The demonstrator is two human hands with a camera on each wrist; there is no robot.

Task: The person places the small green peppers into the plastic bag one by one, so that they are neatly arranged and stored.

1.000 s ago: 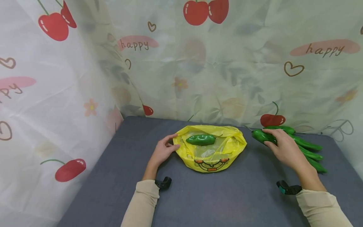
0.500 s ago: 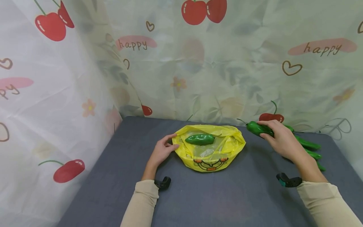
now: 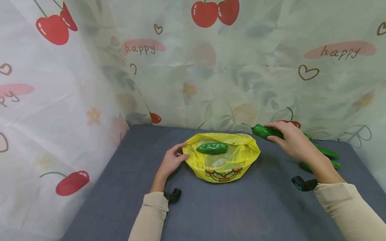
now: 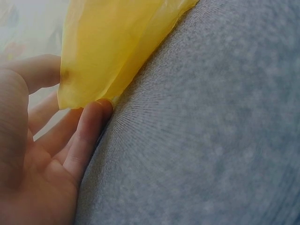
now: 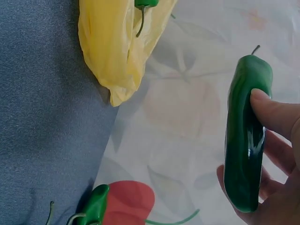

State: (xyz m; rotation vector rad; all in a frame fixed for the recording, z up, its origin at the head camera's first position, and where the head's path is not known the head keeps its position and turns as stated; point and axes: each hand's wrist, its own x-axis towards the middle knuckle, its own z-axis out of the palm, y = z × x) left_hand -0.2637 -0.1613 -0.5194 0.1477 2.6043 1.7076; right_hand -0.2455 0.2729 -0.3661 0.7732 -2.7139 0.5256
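A yellow plastic bag [image 3: 224, 170] sits on the dark grey table with its mouth spread wide. One long green pepper [image 3: 212, 148] lies in its opening. My left hand [image 3: 172, 162] holds the bag's left edge; in the left wrist view, thumb and fingertips meet the yellow plastic [image 4: 108, 51] close to the tabletop. Raised over the table to the right of the bag, my right hand [image 3: 291, 139] grips another green pepper [image 5: 246, 136] between thumb and fingers. That pepper's stem points left, toward the bag.
More green peppers [image 3: 327, 152] lie at the table's right side, partly hidden behind my right hand and forearm. A patterned cloth [image 3: 229, 73] with cherries and hearts hangs behind the table and along the left.
My right hand has lifted the green pepper off the pile and moved it left toward the bag. The left hand stays at the bag's edge.
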